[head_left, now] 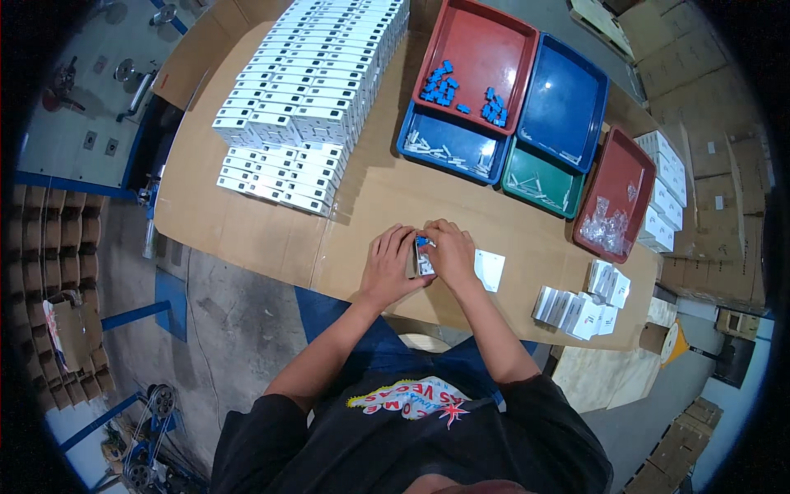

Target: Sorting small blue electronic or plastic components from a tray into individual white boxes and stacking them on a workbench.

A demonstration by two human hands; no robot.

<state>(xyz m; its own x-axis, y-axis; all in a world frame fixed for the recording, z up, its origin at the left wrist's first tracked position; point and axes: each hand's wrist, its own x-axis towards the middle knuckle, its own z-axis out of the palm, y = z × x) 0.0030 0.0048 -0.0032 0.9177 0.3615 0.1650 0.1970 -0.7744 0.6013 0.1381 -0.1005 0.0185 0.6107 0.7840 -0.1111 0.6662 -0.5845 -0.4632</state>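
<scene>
Near the table's front edge, my left hand [390, 262] steadies a small white open housing [425, 265] from its left side, with the fingers curled round it. A small blue plastic part [423, 241] shows at the housing's far end. My right hand [452, 252] bends over it from the right, its thumb and fingertips closed at the blue part and partly covering it. Beside the right hand lies a flat white plate [489, 270] on the cardboard. What sits deeper in the housing is mostly hidden by my fingers.
Stacked white units [313, 99] stand at the far left. Behind my hands are a red tray [485, 41] with blue parts, a blue tray [494, 174] and green tray [527, 156] with white pieces, another blue tray [564, 90], and a red tray [638, 165] with clear pieces. White boxes [580, 313] sit right.
</scene>
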